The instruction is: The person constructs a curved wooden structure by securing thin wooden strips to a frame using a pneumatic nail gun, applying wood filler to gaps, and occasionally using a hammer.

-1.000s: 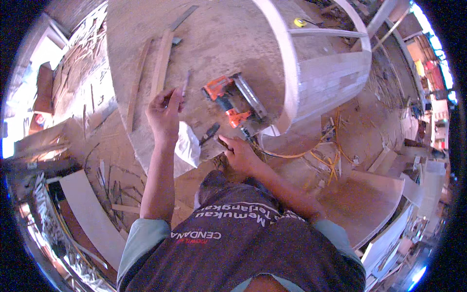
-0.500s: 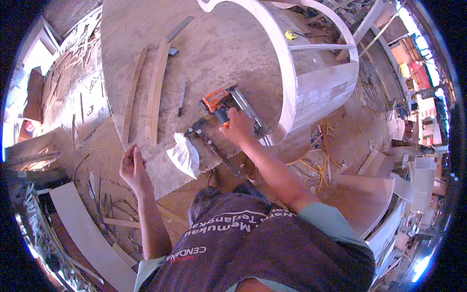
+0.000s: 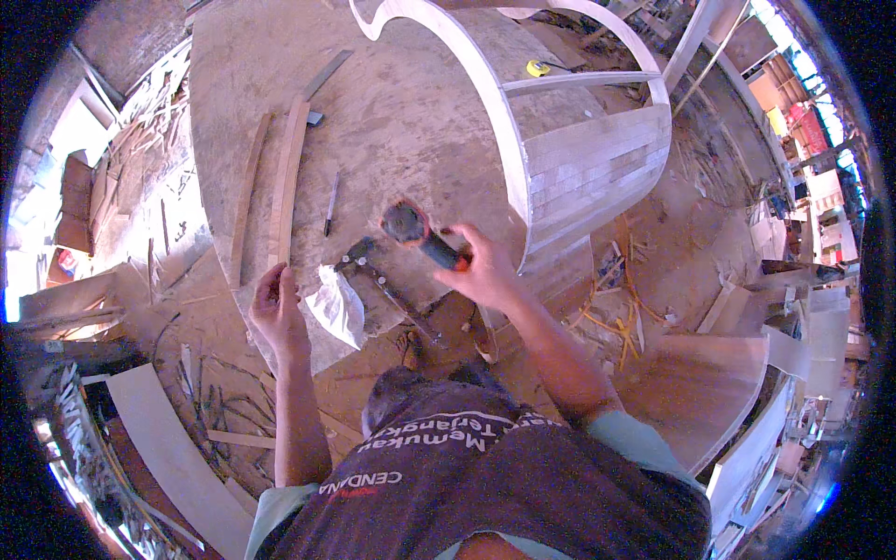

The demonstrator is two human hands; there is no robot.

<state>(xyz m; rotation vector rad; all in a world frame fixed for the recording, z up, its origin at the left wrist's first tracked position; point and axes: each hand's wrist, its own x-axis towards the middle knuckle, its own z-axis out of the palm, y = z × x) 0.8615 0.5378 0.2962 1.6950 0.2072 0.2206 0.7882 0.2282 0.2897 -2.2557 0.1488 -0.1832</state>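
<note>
My right hand [image 3: 481,266] grips the orange and black nail gun [image 3: 415,233], held up with its dark end showing. My left hand [image 3: 275,303] has its fingers curled beside a white bag [image 3: 331,308]; anything in them is hidden. Between the hands lies a dark metal piece with small pale discs [image 3: 369,266]. A pen [image 3: 332,201] and long wooden strips [image 3: 289,177] lie on the worn work board [image 3: 383,112]. A pale curved wooden frame with a slatted side [image 3: 593,177] stands at the right of the board.
A yellow tape measure [image 3: 538,68] lies behind the frame's crossbar. Yellow hose [image 3: 625,331] and offcuts cover the floor at right. A curved panel [image 3: 700,392] is by my right arm, a long pale board [image 3: 168,429] at lower left. Scrap wood [image 3: 140,159] piles up at far left.
My right hand has reached to the nail gun, taken hold of it and raised it. My left hand has moved down from beside the pen to near the strips' lower ends.
</note>
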